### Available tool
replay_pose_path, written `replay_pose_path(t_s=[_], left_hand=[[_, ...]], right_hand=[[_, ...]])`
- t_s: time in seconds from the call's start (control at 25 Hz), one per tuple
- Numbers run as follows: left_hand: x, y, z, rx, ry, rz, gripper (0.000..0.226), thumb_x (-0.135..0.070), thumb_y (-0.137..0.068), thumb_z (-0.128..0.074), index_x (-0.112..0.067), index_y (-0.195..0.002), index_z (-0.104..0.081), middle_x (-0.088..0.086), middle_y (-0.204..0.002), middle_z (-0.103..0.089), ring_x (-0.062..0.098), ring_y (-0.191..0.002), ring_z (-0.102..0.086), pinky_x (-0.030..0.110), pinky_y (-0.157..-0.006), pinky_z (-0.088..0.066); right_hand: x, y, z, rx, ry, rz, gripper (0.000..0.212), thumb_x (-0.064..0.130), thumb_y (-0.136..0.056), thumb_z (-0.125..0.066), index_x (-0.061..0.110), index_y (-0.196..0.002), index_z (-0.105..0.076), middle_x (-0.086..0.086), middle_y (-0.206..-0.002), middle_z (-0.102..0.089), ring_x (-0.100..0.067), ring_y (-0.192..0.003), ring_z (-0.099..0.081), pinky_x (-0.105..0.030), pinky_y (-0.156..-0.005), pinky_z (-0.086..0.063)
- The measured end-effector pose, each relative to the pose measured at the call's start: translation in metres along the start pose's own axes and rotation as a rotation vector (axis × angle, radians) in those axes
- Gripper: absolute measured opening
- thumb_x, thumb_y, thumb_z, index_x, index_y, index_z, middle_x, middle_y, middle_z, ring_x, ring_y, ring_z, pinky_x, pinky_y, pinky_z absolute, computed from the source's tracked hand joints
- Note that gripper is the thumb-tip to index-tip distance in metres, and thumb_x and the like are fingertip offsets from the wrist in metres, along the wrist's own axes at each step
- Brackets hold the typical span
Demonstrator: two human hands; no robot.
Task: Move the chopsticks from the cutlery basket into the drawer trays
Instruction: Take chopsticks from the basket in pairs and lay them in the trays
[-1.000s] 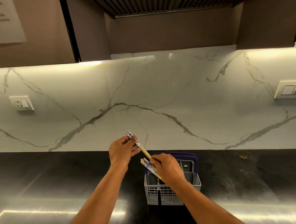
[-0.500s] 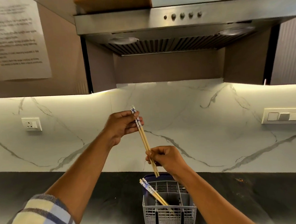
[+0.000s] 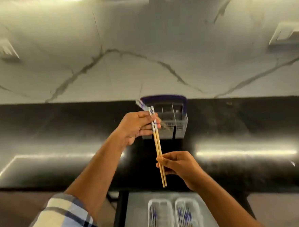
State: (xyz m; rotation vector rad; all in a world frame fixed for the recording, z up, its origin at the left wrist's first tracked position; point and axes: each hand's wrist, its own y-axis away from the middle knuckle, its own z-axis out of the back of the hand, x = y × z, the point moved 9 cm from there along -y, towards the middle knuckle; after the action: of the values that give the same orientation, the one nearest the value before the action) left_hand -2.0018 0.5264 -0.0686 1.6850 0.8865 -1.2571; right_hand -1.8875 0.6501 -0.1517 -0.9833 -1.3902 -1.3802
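A pair of chopsticks is held upright over the black counter; patterned tops pinched by the left hand, lower shafts by the right hand; cutlery basket at 12 o'clock; drawer trays at 6 o'clock.

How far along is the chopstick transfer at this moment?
Partly done. Done: both drawer trays already hold chopsticks with blue-patterned ends. In hand: one pair of chopsticks is held over the counter, the left hand gripping the patterned end and the right hand the plain end, not yet lowered to the drawer. Left: the cutlery basket appears to still have at least one more pair leaning out, though blur makes counting impossible.
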Motion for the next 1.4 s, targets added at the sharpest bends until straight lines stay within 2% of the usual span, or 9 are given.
replay_pose_path(t_s=[0.24, 0.44, 0.64, 0.84, 1.0, 1.16, 1.2, 1.32, 1.4], left_hand=[[0.196, 0.049, -0.001, -0.021, 0.043, 0.345, 0.02, -0.009, -0.092, -0.065, -0.006, -0.111, -0.069, 0.013, -0.097, -0.078, 0.024, -0.089, -0.076, 0.029, -0.066, -0.062], [0.277, 0.075, -0.006, 0.025, 0.082, 0.415, 0.025, -0.011, -0.092, -0.065, -0.005, -0.116, -0.067, 0.016, -0.104, -0.076, 0.027, -0.096, -0.074, 0.031, -0.074, -0.062], [0.301, 0.085, -0.001, 0.069, 0.047, 0.435, 0.025, -0.014, -0.089, -0.069, -0.007, -0.113, -0.07, 0.013, -0.102, -0.077, 0.026, -0.096, -0.075, 0.029, -0.072, -0.061], [0.331, 0.102, 0.009, 0.029, 0.049, 0.568, 0.023, -0.008, -0.088, -0.07, -0.003, -0.111, -0.07, 0.015, -0.1, -0.077, 0.026, -0.091, -0.076, 0.029, -0.067, -0.061], [0.353, 0.103, 0.009, -0.064, -0.038, 0.666, 0.026, -0.001, -0.091, -0.066, -0.001, -0.117, -0.065, 0.014, -0.099, -0.076, 0.02, -0.079, -0.077, 0.026, -0.058, -0.06], [0.368, 0.097, 0.007, -0.164, -0.199, 0.711, 0.03, -0.003, -0.091, -0.067, -0.001, -0.121, -0.062, 0.016, -0.107, -0.072, 0.025, -0.088, -0.073, 0.03, -0.067, -0.061], [0.369, 0.095, 0.008, -0.19, -0.27, 0.706, 0.028, -0.007, -0.091, -0.068, -0.004, -0.118, -0.063, 0.017, -0.109, -0.07, 0.027, -0.093, -0.071, 0.033, -0.073, -0.061], [0.361, 0.09, 0.01, -0.266, -0.367, 0.643, 0.007, -0.016, -0.094, -0.063, -0.011, -0.091, -0.064, 0.019, -0.1, -0.07, 0.032, -0.094, -0.07, 0.045, -0.086, -0.059], [0.355, 0.087, 0.013, -0.284, -0.374, 0.617, 0.015, -0.018, -0.095, -0.058, -0.009, -0.087, -0.065, 0.015, -0.088, -0.068, 0.029, -0.084, -0.068, 0.048, -0.087, -0.058]], right_hand=[[-0.176, 0.063, -0.035, -0.027, -0.033, -0.335, 0.012, 0.019, -0.09, -0.068, 0.012, -0.091, -0.077, -0.004, -0.087, -0.078, -0.017, -0.083, -0.075, -0.028, -0.075, -0.059], [-0.24, 0.093, -0.046, -0.13, -0.039, -0.48, 0.01, 0.014, -0.087, -0.073, 0.013, -0.079, -0.079, -0.008, -0.081, -0.078, -0.024, -0.078, -0.072, -0.032, -0.075, -0.061], [-0.262, 0.102, -0.059, -0.136, 0.035, -0.515, 0.018, 0.014, -0.088, -0.071, 0.021, -0.073, -0.077, 0.0, -0.077, -0.077, -0.018, -0.076, -0.074, -0.035, -0.077, -0.062], [-0.285, 0.118, -0.068, -0.152, 0.14, -0.611, 0.023, 0.013, -0.087, -0.073, 0.023, -0.065, -0.074, 0.002, -0.068, -0.074, -0.01, -0.062, -0.069, -0.03, -0.069, -0.062], [-0.296, 0.108, -0.07, -0.178, 0.32, -0.687, 0.024, 0.01, -0.085, -0.072, 0.014, -0.062, -0.071, -0.005, -0.066, -0.071, -0.017, -0.062, -0.07, -0.034, -0.067, -0.063], [-0.302, 0.089, -0.077, -0.158, 0.526, -0.798, 0.008, 0.013, -0.085, -0.07, 0.006, -0.08, -0.068, -0.005, -0.077, -0.073, -0.015, -0.066, -0.071, -0.018, -0.05, -0.055], [-0.302, 0.086, -0.078, -0.164, 0.522, -0.811, 0.007, 0.011, -0.086, -0.069, 0.008, -0.082, -0.064, -0.005, -0.079, -0.072, -0.014, -0.067, -0.071, -0.016, -0.052, -0.056], [-0.301, 0.077, -0.079, -0.18, 0.538, -0.833, 0.014, 0.005, -0.088, -0.062, 0.004, -0.101, -0.064, -0.013, -0.1, -0.071, -0.025, -0.087, -0.072, -0.035, -0.076, -0.062], [-0.301, 0.074, -0.08, -0.178, 0.605, -0.824, 0.019, 0.005, -0.09, -0.058, 0.004, -0.108, -0.064, -0.014, -0.108, -0.07, -0.027, -0.093, -0.071, -0.037, -0.08, -0.061]])
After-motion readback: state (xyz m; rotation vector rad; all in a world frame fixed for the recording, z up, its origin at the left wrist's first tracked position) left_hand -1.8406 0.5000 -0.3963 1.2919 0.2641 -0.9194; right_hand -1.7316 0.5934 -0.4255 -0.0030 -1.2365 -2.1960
